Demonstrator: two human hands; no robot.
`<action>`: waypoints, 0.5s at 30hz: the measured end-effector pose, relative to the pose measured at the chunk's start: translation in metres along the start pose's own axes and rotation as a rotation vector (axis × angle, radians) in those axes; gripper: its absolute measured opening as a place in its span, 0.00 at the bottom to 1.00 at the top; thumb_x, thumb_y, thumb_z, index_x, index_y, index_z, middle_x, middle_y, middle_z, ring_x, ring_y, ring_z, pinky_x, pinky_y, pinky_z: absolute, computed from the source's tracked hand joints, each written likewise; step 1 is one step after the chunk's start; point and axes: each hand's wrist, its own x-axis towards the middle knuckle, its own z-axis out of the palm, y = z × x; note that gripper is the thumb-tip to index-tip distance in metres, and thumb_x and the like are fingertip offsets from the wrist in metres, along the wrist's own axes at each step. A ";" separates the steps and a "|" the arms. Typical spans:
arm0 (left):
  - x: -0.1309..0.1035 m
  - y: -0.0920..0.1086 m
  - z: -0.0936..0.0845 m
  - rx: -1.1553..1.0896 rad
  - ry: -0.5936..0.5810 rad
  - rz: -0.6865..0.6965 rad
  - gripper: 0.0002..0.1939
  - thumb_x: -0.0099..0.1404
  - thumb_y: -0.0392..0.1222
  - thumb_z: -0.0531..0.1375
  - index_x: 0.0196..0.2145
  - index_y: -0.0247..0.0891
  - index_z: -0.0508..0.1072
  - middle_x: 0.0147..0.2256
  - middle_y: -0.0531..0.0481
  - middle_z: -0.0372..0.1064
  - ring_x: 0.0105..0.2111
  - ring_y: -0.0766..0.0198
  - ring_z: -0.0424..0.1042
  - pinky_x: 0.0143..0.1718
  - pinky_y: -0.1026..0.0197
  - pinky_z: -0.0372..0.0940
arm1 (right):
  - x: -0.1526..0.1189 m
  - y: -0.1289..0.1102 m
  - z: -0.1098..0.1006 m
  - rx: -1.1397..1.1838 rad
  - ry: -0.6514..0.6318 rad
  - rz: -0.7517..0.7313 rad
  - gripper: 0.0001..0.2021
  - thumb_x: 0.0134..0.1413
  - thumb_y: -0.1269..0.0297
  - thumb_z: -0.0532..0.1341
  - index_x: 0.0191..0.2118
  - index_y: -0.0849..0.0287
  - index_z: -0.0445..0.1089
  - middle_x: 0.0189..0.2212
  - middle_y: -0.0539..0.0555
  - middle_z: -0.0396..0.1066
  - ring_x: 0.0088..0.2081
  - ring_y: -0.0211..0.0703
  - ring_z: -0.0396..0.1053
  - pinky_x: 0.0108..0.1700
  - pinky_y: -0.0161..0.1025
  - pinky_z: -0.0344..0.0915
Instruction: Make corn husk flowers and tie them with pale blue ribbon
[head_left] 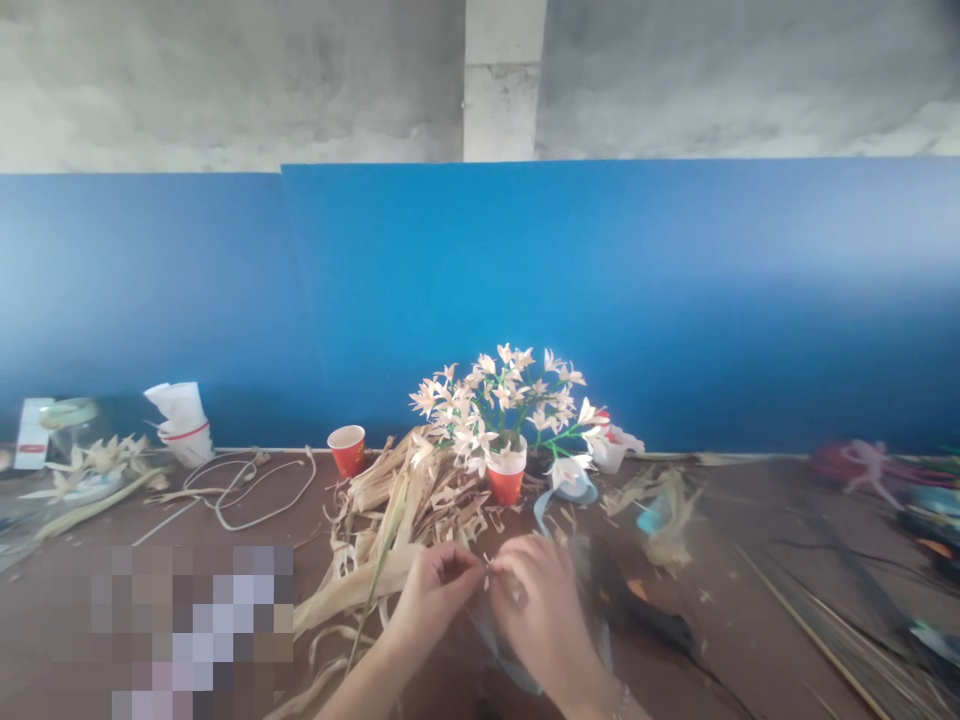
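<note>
Close together over the near middle of the table, my left hand (pixel 444 580) and my right hand (pixel 534 592) both have their fingers pinched. A small whitish piece (pixel 487 572), perhaps a bit of husk, shows between the fingertips; its exact kind is too small to make out. Just beyond the hands stands a red and white paper cup (pixel 505 482) holding pale husk flowers (pixel 510 392) on green stems. To the left, a heap of dried corn husks (pixel 409 490) reaches toward my left wrist. Translucent ribbon (pixel 517 672) lies below my right hand.
A dark glue-gun-like tool (pixel 652 622) with a cord lies right of my right hand. Another red paper cup (pixel 347 452) and a white cable (pixel 259 490) are at the back left. Thin sticks (pixel 817 625) lie at right. A blue partition (pixel 480 270) rises behind the table.
</note>
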 end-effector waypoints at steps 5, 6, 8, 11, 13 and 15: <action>0.000 -0.001 0.001 -0.064 -0.009 -0.060 0.14 0.46 0.48 0.65 0.22 0.35 0.68 0.13 0.57 0.64 0.10 0.74 0.57 0.13 0.69 0.51 | 0.002 0.002 0.001 -0.093 0.067 -0.090 0.06 0.46 0.75 0.58 0.25 0.57 0.66 0.27 0.48 0.68 0.34 0.41 0.63 0.41 0.41 0.52; -0.001 -0.002 0.001 -0.099 -0.004 -0.076 0.14 0.46 0.48 0.65 0.23 0.35 0.67 0.13 0.58 0.64 0.10 0.74 0.56 0.12 0.70 0.50 | 0.002 0.003 0.001 -0.102 0.078 -0.101 0.06 0.47 0.74 0.58 0.25 0.57 0.66 0.26 0.48 0.68 0.34 0.41 0.63 0.41 0.41 0.52; -0.001 -0.002 0.002 -0.178 -0.008 -0.082 0.15 0.47 0.48 0.65 0.23 0.35 0.67 0.13 0.57 0.65 0.11 0.73 0.59 0.13 0.70 0.52 | 0.002 0.003 0.001 -0.115 0.093 -0.109 0.06 0.48 0.74 0.57 0.25 0.57 0.66 0.26 0.48 0.69 0.33 0.41 0.63 0.42 0.41 0.51; 0.000 -0.003 0.001 -0.172 -0.009 -0.027 0.14 0.48 0.46 0.65 0.22 0.34 0.67 0.15 0.54 0.67 0.15 0.70 0.64 0.18 0.68 0.58 | 0.002 0.001 -0.001 -0.125 0.086 -0.111 0.06 0.48 0.74 0.57 0.25 0.57 0.66 0.26 0.48 0.69 0.33 0.41 0.63 0.42 0.41 0.51; 0.002 -0.003 0.000 -0.096 -0.004 0.013 0.12 0.48 0.45 0.65 0.22 0.33 0.69 0.15 0.53 0.67 0.16 0.68 0.65 0.20 0.66 0.60 | 0.003 -0.001 -0.002 -0.123 0.075 -0.109 0.06 0.47 0.74 0.58 0.25 0.57 0.66 0.26 0.48 0.69 0.33 0.41 0.63 0.42 0.41 0.51; 0.004 -0.003 -0.002 -0.048 0.000 0.033 0.11 0.48 0.45 0.65 0.22 0.33 0.70 0.15 0.53 0.67 0.16 0.67 0.65 0.20 0.65 0.61 | 0.003 -0.002 -0.003 -0.104 0.062 -0.085 0.06 0.45 0.75 0.58 0.24 0.57 0.66 0.25 0.48 0.69 0.33 0.41 0.63 0.42 0.41 0.52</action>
